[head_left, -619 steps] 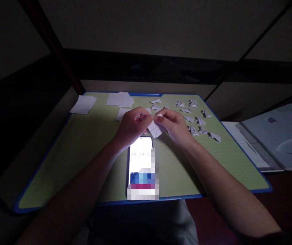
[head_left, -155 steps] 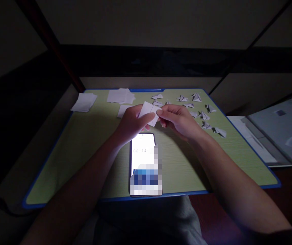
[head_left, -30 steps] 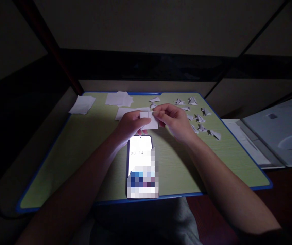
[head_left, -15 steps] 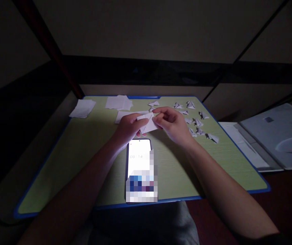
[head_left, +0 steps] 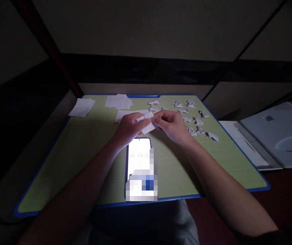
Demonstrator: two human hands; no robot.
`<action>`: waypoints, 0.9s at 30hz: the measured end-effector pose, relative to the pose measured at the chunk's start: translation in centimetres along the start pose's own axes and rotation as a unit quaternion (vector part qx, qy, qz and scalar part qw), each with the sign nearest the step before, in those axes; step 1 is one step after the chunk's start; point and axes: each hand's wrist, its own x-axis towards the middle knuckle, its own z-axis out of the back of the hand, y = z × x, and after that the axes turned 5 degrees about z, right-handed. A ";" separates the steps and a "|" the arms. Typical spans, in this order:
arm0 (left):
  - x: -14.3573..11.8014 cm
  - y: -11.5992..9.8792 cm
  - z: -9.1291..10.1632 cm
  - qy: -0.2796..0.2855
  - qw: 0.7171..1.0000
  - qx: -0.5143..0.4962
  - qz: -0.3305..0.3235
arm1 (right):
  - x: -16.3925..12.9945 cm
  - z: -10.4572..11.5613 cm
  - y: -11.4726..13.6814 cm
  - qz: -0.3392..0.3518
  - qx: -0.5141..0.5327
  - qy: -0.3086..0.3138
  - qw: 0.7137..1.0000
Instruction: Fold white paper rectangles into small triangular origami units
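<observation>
Folded paper (head_left: pixel 150 127): held in the two hands, just beyond the top end of the phone (head_left: pixel 138 160), which is the landmark here. Tilted; a crease line shows across its face.

Risks, as judged: the sheet is small, so a slight slip of either thumb could set a fold off line; uneven pull between the hands could open a crease or tear an edge. Dim light, with the phone glowing below, may make edges hard to align.

Grip: left hand (head_left: pixel 130 126) closed on the paper, thumb flat on top, fingertips partly showing beneath. Right hand (head_left: pixel 171 126) pinches the far right edge between thumb and fingers; exact contact underneath hidden. No gap visible at either thumb.

Surroundings: flat sheet (head_left: pixel 120 116) beyond the phone and to its left, partly behind the left hand; two paper stacks (head_left: pixel 81 107) farther out that way. Folded pieces (head_left: pixel 197 120) scattered beyond the phone, mostly to its right. All on the green tabletop (head_left: pixel 59 166).
</observation>
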 end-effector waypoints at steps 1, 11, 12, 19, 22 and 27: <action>0.0 -0.1 0.0 -0.006 1.000 0.007 -0.007 | 0.0 0.0 0.0 0.003 -0.006 0.005 1.000; 0.0 0.1 -0.1 -0.037 0.999 0.018 -0.010 | -0.6 -0.5 0.2 0.127 -0.124 -0.061 0.982; 0.0 0.1 -0.2 -0.035 0.999 0.016 -0.012 | -0.6 -0.5 0.1 0.136 -0.133 -0.069 0.979; 0.0 0.2 -0.3 -0.029 0.999 -0.001 -0.015 | -0.6 -0.3 -0.1 0.165 -0.162 -0.063 0.971; 0.0 0.2 -0.3 -0.029 1.000 -0.001 -0.010 | -0.7 -0.3 0.1 0.181 -0.180 -0.066 0.965; -0.1 0.1 -0.4 -0.038 0.999 0.009 -0.002 | -0.9 -0.3 0.5 0.194 -0.205 -0.060 0.958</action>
